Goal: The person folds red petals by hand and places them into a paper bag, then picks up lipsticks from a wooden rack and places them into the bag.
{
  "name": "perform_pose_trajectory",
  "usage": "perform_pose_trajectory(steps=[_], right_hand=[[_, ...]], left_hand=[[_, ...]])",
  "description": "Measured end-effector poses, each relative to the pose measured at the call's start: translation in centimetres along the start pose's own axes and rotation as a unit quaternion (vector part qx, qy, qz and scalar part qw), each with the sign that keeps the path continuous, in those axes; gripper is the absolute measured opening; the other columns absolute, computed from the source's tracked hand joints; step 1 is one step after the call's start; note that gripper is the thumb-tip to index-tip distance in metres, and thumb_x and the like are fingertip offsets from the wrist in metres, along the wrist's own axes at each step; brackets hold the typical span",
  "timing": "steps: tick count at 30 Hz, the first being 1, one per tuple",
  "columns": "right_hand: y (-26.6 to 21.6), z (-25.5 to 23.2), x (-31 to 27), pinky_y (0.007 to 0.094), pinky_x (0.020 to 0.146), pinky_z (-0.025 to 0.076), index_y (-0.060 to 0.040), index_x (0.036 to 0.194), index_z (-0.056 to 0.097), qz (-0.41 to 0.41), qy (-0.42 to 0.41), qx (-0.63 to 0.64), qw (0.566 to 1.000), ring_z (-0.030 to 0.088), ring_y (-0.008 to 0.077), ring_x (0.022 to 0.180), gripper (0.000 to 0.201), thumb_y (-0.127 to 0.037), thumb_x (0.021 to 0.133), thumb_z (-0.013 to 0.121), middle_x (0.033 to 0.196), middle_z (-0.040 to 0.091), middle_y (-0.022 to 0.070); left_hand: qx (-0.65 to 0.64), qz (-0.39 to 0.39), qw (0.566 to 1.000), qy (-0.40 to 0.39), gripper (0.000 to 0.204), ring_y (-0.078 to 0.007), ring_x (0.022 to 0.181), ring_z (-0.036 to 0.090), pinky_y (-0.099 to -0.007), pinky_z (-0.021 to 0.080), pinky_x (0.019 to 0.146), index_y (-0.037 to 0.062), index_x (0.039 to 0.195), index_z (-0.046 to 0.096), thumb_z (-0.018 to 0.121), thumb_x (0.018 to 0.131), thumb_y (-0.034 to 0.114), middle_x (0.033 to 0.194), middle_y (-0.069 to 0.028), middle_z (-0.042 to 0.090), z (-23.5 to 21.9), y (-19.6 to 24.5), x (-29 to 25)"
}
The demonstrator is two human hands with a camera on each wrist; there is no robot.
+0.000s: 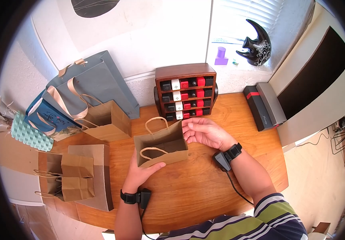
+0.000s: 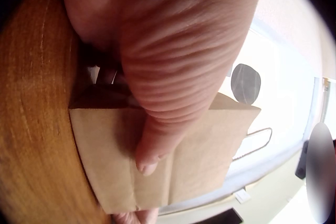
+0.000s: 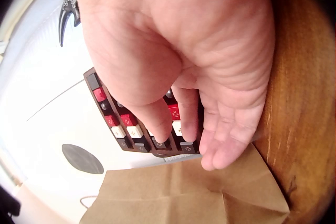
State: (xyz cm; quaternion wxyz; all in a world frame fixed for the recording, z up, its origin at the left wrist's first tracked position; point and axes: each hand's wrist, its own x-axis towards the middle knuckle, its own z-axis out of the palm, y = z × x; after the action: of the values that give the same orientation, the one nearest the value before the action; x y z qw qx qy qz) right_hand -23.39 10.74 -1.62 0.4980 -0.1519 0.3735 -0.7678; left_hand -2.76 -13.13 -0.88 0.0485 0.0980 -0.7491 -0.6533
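Within the left hand (image 1: 139, 173), a paper bag (image 1: 174, 157)

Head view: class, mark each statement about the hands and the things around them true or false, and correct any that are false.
1. The left hand holds a paper bag. True.
2. The right hand grips a purple block. False: the right hand's fingers are beside the paper bag.
3. The wooden rack holds black, white and red pieces. True.
4. The black ornament is left of the wooden rack. False: the black ornament is to its right.
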Motion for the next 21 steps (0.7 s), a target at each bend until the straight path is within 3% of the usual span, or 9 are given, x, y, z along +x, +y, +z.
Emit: perform_pose_trajectory(steps=[7,10,21], right_hand=[[-0.07,0.15,-0.02,0.0373,0.087,0.059,0.0038,0.133,0.059,-0.001,0.004,0.000,1.000,0.071,0.0231,0.099,0.034,-0.017,0.106,0.063,0.115,0.071,0.0144],[-0.13,0.21,-0.07,0.0341,0.088,0.059,0.0037,0.134,0.060,0.000,0.000,-0.004,1.000,0.071,0.0191,0.097,0.035,-0.018,0.107,0.062,0.115,0.071,0.0127],[-0.05,0.13,-0.05,0.0337,0.087,0.059,0.0031,0.133,0.060,0.000,0.000,-0.001,1.000,0.071,0.0189,0.097,0.033,-0.017,0.107,0.062,0.115,0.071,0.0127]], left_hand=[[0.000,0.006,1.000,0.004,0.073,-0.0182,0.119,0.064,-0.0341,0.053,0.101,0.0018,0.138,0.050,0.092,0.080,0.011,0.129,-0.0094,0.066,-0.02,-0.29,-0.05],[0.000,0.003,1.000,0.006,0.074,-0.0184,0.119,0.064,-0.0342,0.053,0.102,0.0017,0.139,0.050,0.093,0.080,0.011,0.129,-0.0095,0.066,0.01,-0.17,-0.07],[-0.005,0.000,1.000,0.007,0.074,-0.0187,0.119,0.064,-0.0344,0.053,0.102,0.0017,0.139,0.050,0.092,0.079,0.011,0.129,-0.0097,0.066,0.06,-0.13,-0.12]])
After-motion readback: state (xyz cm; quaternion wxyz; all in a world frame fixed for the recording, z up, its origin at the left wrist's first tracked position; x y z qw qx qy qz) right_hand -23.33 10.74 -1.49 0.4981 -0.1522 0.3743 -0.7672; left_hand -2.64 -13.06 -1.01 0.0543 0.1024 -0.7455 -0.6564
